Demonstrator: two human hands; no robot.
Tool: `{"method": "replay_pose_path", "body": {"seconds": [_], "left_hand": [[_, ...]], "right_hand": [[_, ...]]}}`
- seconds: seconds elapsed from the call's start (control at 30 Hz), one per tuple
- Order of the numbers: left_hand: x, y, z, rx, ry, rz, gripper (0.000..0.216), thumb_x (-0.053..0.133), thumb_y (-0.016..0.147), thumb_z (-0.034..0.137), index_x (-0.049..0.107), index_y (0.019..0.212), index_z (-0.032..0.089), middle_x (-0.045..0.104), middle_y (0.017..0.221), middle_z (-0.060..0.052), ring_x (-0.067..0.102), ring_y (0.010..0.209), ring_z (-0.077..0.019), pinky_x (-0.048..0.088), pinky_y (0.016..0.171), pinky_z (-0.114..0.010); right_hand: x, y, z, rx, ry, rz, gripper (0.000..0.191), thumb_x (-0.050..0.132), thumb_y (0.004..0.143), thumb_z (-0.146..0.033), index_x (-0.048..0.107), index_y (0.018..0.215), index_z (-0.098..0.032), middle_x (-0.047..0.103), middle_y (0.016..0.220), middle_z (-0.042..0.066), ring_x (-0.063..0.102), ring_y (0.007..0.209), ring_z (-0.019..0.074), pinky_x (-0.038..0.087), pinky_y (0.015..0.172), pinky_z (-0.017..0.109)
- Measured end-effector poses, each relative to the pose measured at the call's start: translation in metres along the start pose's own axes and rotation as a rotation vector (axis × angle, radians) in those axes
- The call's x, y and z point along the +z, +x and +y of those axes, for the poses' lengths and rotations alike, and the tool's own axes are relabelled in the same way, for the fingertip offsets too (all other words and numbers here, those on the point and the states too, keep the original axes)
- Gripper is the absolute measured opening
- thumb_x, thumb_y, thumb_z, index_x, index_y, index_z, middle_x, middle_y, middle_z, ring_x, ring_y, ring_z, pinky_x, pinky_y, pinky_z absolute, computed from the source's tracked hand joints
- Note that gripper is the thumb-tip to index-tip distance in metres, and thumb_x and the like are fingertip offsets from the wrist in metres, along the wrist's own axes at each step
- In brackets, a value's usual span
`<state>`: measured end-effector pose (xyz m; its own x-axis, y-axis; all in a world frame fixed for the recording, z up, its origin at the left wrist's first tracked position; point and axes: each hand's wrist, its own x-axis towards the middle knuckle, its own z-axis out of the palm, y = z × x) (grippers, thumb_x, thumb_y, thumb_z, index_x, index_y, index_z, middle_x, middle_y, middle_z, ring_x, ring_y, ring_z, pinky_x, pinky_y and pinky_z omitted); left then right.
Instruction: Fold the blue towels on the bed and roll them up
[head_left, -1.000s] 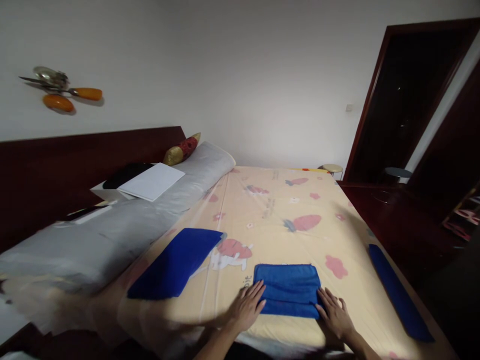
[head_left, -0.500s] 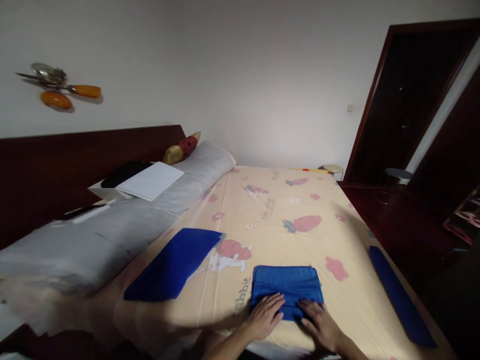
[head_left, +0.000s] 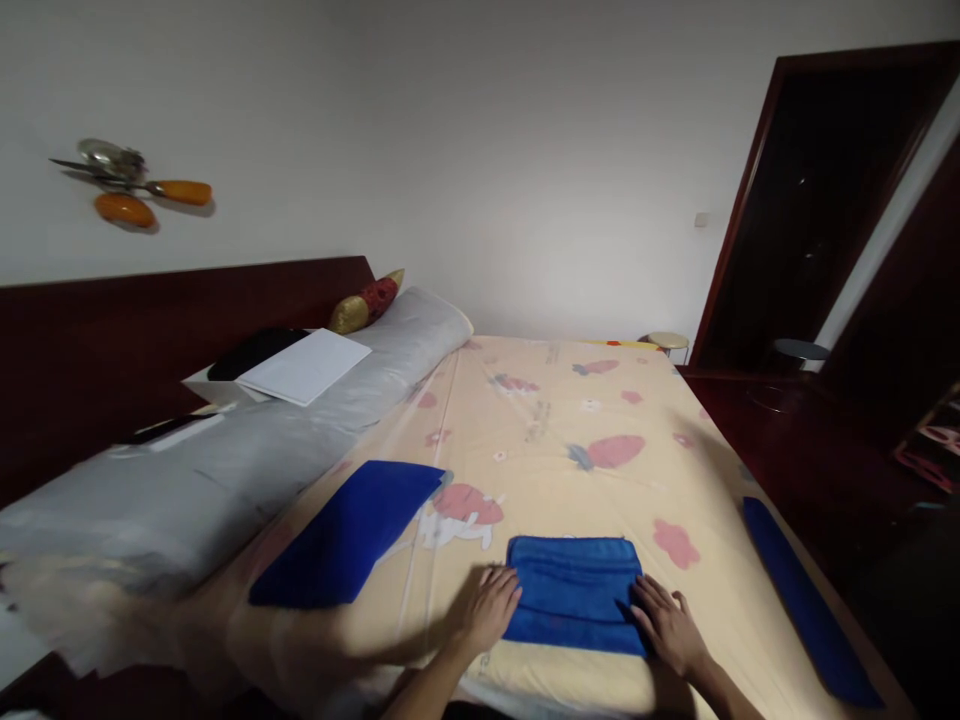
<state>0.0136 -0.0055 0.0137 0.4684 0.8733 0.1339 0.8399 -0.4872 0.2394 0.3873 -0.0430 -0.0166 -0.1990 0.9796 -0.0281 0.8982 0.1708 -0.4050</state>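
A folded blue cloth point(head_left: 577, 595) lies flat on the bed in front of me, with a few creases running across it. At its left edge rests my left hand point(head_left: 495, 605), open, fingertips touching the side of the cloth. My right hand point(head_left: 667, 622) is at the opposite edge, open with fingers spread, its fingertips against the cloth's right side. Neither hand grips anything.
Flat blue pieces lie on the patterned bedsheet point(head_left: 540, 430): a wide one point(head_left: 352, 535) to the left and a narrow one point(head_left: 810, 605) along the right edge. Grey bedding point(head_left: 247, 480) carries an open white box point(head_left: 307, 367). Stools stand beyond the bed.
My hands have moved apart, from on top of the blue cloth out to its left and right edges. More of the cloth's surface now shows.
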Motion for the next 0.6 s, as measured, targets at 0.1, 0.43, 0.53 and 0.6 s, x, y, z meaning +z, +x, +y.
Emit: {"method": "replay_pose_path", "body": {"seconds": [0.1,0.43,0.53,0.6], "left_hand": [[0.011,0.005,0.024,-0.017,0.025,0.043,0.042,0.025,0.1,0.029,0.064,0.112,0.022,0.067,0.116,-0.008,0.058,0.112,-0.0234,0.041,0.103,-0.046],[0.047,0.027,0.038,0.128,-0.037,-0.105,0.048,0.031,0.099,0.045,0.035,0.145,0.033,0.04,0.151,0.0,0.038,0.138,-0.0206,0.036,0.111,-0.044],[0.034,0.017,0.004,0.008,0.059,-0.011,0.043,0.031,0.1,0.04,0.044,0.14,0.033,0.047,0.146,-0.001,0.043,0.134,-0.0208,0.039,0.108,-0.044],[0.025,0.009,-0.008,-0.002,0.092,0.043,0.041,0.034,0.099,0.041,0.05,0.136,0.031,0.052,0.142,-0.002,0.047,0.131,-0.0218,0.04,0.107,-0.043]], "right_hand": [[0.005,0.002,-0.021,-0.062,0.018,0.01,0.057,0.025,0.094,-0.061,0.055,0.132,-0.029,0.044,0.148,0.007,0.036,0.139,0.0273,0.029,0.112,0.055],[0.03,0.025,-0.039,-0.06,0.072,-0.027,0.054,0.027,0.094,-0.061,0.048,0.136,-0.035,0.043,0.148,0.003,0.038,0.138,0.0254,0.028,0.113,0.054],[0.023,0.024,-0.008,0.057,0.021,0.04,0.051,0.029,0.094,-0.058,0.05,0.135,-0.035,0.045,0.147,0.003,0.039,0.138,0.0256,0.029,0.111,0.055],[0.016,0.022,0.003,0.065,0.007,0.039,0.051,0.031,0.094,-0.056,0.052,0.134,-0.032,0.045,0.148,0.005,0.039,0.137,0.0264,0.029,0.11,0.055]]}}
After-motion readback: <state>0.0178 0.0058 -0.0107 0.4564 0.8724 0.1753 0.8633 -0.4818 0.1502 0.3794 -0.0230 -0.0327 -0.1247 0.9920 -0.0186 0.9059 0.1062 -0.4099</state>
